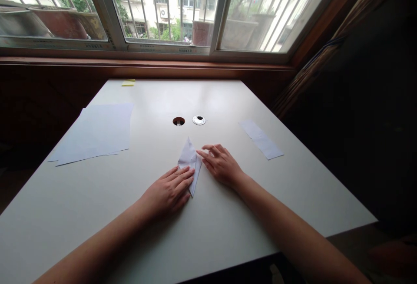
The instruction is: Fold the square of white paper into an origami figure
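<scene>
**While left hand [169,190] pins, right hand [221,164] works the edge**

Folded paper [189,157], pointed, lies mid-way across the bench [228,101]. Left hand flat, fingers spread on its near half. Right hand loosely open, grasping nothing, fingertips at its right edge. Best, I judge: steady downward pressure, edges aligned before creasing.

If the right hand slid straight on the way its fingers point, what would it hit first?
The folded white paper: the right hand points leftward, and its fingertips sit at the paper's right edge, seemingly touching it. Just beyond are the fingers of the left hand, flat on the paper.
</scene>
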`<action>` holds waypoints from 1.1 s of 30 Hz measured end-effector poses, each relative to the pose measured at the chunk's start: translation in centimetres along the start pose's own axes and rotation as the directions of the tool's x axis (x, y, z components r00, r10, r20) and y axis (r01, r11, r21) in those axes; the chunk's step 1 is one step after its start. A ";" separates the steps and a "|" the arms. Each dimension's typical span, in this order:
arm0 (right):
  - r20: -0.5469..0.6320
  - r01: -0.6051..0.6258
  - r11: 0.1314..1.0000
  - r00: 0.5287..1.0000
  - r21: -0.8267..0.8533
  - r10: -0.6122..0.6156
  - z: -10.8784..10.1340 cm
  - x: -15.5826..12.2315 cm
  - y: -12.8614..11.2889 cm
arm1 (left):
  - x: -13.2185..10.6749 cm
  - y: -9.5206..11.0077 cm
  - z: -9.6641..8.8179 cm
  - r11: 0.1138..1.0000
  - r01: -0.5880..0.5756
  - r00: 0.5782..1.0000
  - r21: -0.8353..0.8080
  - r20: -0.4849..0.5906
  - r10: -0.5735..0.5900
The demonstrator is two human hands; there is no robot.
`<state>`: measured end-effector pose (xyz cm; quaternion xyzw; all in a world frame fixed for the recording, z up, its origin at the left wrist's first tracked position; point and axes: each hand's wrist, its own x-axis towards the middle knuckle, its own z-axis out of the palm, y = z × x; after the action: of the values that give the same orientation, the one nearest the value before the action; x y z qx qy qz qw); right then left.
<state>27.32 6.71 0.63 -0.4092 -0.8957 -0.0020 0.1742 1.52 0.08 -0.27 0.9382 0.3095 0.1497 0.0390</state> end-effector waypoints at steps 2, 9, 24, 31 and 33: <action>-0.010 0.110 0.992 0.994 0.054 -0.110 -0.2 -0.3 -0.1 | 0.0 0.0 0.1 1.000 0.000 1.000 0.012 -0.002 0.000; -0.046 0.259 0.956 0.966 0.136 -0.255 -0.4 -0.6 -0.2 | -0.1 -0.4 0.1 0.998 -0.056 0.998 0.015 -0.014 0.056; -0.040 0.223 0.967 0.975 0.123 -0.220 0.0 -0.7 -0.2 | -0.3 -0.7 -1.9 0.987 -0.152 0.988 -0.059 0.003 0.152; -0.017 0.211 0.970 0.977 0.119 -0.210 -0.2 -0.7 -0.2 | -0.2 -0.7 -2.5 0.982 -0.178 0.983 -0.066 0.033 0.180; -0.015 0.211 0.970 0.977 0.119 -0.211 -0.2 -0.7 -0.2 | -0.3 -0.8 -2.3 0.982 -0.176 0.983 -0.072 0.032 0.179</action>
<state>27.67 6.03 0.63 -0.3004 -0.9324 0.0329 0.1983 0.10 0.49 1.66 0.9629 0.2183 0.1453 0.0639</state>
